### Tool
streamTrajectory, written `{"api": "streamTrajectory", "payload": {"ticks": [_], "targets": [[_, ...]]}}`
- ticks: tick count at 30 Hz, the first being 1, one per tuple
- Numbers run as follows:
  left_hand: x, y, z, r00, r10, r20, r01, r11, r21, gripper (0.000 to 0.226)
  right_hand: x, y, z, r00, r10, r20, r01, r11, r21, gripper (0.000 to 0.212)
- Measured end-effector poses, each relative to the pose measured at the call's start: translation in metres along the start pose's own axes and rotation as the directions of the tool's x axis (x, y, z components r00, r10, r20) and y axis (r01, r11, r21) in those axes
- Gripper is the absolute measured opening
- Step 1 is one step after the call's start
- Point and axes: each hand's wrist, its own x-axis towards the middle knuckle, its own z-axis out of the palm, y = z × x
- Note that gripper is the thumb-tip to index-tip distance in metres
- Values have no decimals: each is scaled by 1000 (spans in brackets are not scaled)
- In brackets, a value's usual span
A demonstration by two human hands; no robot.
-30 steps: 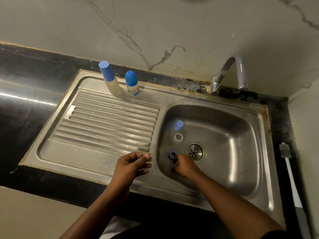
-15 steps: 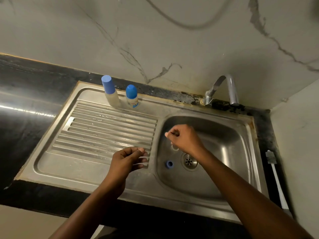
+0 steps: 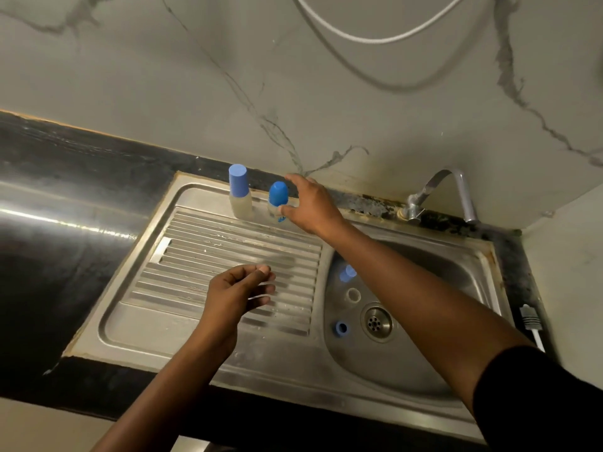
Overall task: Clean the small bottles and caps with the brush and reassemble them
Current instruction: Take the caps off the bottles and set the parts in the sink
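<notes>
Two small clear bottles stand at the back edge of the drainboard: one with a tall cylindrical blue cap [image 3: 239, 194] and one with a rounded blue cap [image 3: 278, 194]. My right hand [image 3: 310, 207] reaches across to the rounded-cap bottle, fingers spread and thumb against its body, not closed around it. My left hand [image 3: 238, 295] hovers over the drainboard ridges with loosely curled fingers and holds nothing. In the sink basin [image 3: 424, 353] lie a blue cap [image 3: 347, 274], a clear open ring-shaped piece [image 3: 353, 294] and a blue ring-shaped cap [image 3: 341, 328], all left of the drain [image 3: 378, 322].
A white-handled brush [image 3: 532, 324] lies on the black counter right of the sink. The faucet [image 3: 456, 190] stands at the back right corner. A white cable [image 3: 375, 39] hangs on the marble wall. Black counter [image 3: 65, 256] extends to the left.
My right hand left the basin and moved up and left to the rounded-cap bottle. The left hand stayed over the drainboard. The view tilted upward.
</notes>
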Motion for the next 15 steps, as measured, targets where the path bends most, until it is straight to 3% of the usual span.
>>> {"api": "streamTrajectory", "payload": {"ticks": [8, 15], "targets": [[1, 11, -40, 1000, 14, -9, -14, 1000, 3, 21, 43, -9, 37, 989, 11, 148, 25, 971, -238, 75], [4, 14, -56, 1000, 20, 8, -20, 1000, 19, 20, 40, 0, 34, 997, 15, 78, 4, 972, -236, 55]]}}
